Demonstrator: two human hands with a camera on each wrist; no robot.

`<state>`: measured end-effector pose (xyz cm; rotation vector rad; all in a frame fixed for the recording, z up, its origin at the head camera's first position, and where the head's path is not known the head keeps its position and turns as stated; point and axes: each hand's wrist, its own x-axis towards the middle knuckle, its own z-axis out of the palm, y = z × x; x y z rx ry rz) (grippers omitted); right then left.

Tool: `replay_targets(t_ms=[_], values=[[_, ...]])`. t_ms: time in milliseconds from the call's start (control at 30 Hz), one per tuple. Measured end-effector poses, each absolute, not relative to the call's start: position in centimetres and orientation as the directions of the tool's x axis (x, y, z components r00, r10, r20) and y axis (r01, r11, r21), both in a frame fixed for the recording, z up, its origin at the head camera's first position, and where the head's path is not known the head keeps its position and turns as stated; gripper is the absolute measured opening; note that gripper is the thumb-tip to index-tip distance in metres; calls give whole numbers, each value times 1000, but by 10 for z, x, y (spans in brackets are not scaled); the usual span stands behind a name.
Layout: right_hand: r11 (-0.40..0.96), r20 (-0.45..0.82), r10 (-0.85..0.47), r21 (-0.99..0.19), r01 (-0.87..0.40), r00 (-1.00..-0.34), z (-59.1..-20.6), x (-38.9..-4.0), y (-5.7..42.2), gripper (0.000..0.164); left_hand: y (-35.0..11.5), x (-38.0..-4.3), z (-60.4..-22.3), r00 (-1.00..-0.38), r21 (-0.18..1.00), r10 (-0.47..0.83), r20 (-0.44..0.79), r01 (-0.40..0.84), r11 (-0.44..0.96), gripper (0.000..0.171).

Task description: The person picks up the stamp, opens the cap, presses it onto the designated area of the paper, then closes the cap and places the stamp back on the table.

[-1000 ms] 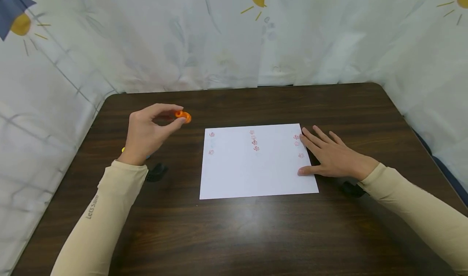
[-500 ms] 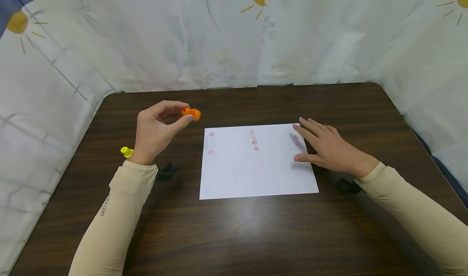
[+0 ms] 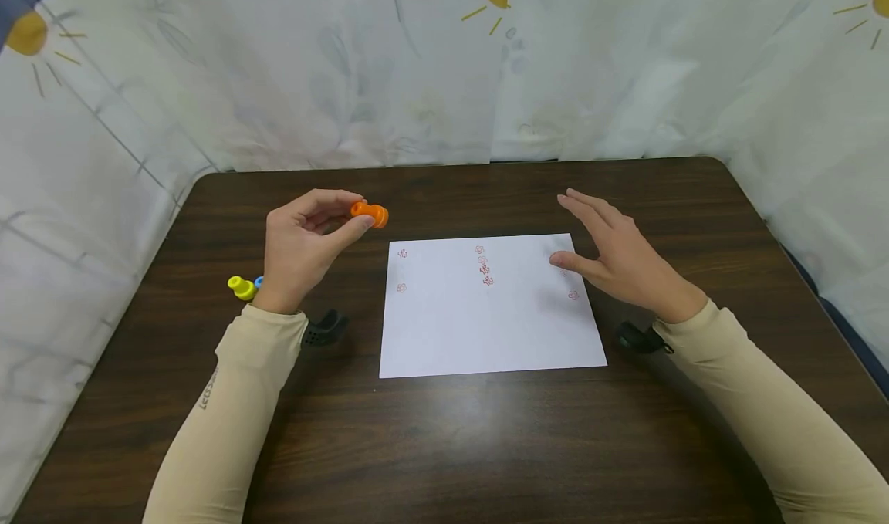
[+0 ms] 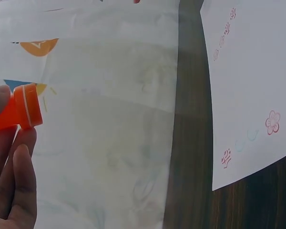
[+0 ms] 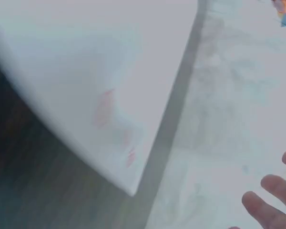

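Between thumb and fingers, my left hand pinches a small orange stamp, held up left of the paper's far corner. In the left wrist view the orange stamp lies sideways, its wide ringed end pointing right. My right hand is raised over the right edge of the white paper, fingers extended and holding nothing. Its shadow falls on the sheet. Small red flower and pattern prints mark the paper at the left, middle and right.
A yellow stamp stands on the dark wooden table beside my left wrist, with a blue piece partly hidden behind the wrist. Pale printed curtains hang around the table's far and side edges.
My right hand has lifted off the paper and moved away toward the far side. My left hand has shifted right with the orange stamp, uncovering the yellow stamp.
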<state>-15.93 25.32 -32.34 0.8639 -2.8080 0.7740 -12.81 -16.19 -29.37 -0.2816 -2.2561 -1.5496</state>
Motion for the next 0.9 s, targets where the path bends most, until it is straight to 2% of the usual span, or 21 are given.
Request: replay_targets(t_ms=[333, 567, 733, 900], values=[[580, 435, -396, -564, -588, -808, -309, -161, 232, 71, -157, -127, -294, -914, 872, -42, 403, 370, 321, 30], [429, 492, -328, -683, -591, -806, -300, -164, 212, 62, -153, -127, -294, -913, 884, -72, 402, 367, 289, 31], [310, 520, -300, -740, -597, -800, -294, -163, 198, 65, -149, -127, -293, -914, 894, -64, 401, 375, 245, 27], [211, 540, -297, -767, -606, -787, -287, -163, 185, 77, -146, -127, -293, -917, 898, -55, 396, 373, 233, 27]])
